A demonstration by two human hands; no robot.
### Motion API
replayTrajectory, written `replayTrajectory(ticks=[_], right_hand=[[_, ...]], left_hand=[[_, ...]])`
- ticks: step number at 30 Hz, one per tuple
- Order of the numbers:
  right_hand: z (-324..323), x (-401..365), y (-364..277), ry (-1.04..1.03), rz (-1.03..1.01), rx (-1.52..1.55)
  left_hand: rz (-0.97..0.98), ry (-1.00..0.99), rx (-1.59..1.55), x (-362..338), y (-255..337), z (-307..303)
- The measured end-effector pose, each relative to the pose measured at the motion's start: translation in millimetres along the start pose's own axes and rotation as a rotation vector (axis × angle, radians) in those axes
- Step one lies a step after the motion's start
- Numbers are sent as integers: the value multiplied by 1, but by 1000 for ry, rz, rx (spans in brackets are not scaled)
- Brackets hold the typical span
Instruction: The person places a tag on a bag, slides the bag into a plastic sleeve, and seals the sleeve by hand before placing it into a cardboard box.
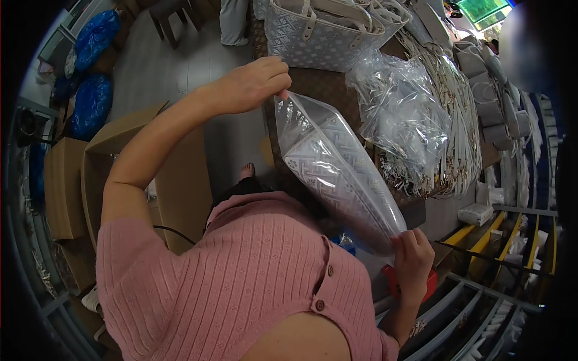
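A clear plastic bag [343, 171] with a pale patterned item inside is stretched slantwise between my hands. My left hand [256, 84], raised at the upper middle, pinches one corner of the plastic. At the lower right my right hand [413, 256] grips the opposite end of the bag. The patterned item [319, 159] shows a white and grey geometric print through the shiny film. Just behind my right hand is a red object [430, 285], partly hidden. A heap of crumpled clear plastic bags [403, 108] lies beyond the held bag.
Patterned handbags [319, 36] stand on the brown table [325, 84]. Long pale straps [460, 120] lie at its right. An open cardboard box [189, 174] and blue plastic bags [91, 105] are at left. Another person's leg [233, 21] shows beyond. Racks [481, 240] with yellow bars stand at right.
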State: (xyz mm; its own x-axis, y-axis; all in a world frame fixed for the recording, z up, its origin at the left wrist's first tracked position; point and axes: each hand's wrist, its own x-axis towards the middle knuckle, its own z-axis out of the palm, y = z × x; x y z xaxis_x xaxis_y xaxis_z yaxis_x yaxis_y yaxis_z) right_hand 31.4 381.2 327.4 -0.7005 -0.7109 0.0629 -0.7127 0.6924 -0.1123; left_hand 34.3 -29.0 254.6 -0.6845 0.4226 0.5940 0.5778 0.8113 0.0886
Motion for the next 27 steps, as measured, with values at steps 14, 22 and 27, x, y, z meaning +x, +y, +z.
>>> replayTrajectory(ticks=[14,22,27], right_hand=[[-8,-9,-24,495,-248,72],[33,32,-16,239,-292,322],[91,48,-15,185,-311,76]], left_hand=[[34,229,-205,85,211,73],[-279,705,-325,28,141,18],[-921,1289,-346,-99,103,-33]])
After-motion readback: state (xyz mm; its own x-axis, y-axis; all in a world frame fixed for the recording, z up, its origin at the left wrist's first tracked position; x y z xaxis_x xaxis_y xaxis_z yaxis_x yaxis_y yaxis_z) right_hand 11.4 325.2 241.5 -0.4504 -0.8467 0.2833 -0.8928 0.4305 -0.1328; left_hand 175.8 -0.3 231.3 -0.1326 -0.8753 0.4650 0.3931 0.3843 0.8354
